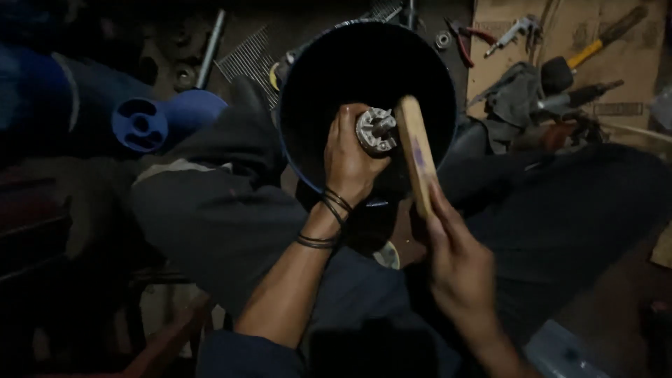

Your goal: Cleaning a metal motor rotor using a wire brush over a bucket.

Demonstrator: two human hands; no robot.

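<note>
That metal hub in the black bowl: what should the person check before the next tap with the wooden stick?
1. Left hand grips the metal hub: ok.
2. Wooden stick held in the right hand: ok.
3. Stick's upper end beside the hub: ok.
4. Left fingers clear of the stick: cannot tell, too dark.
5. Black bowl steadied on the lap: cannot tell.
6. Pliers and hammer lie apart on the cardboard: ok.

Flattened brown cardboard sheet (560,42) top right, dark printed patch, under tools
</note>
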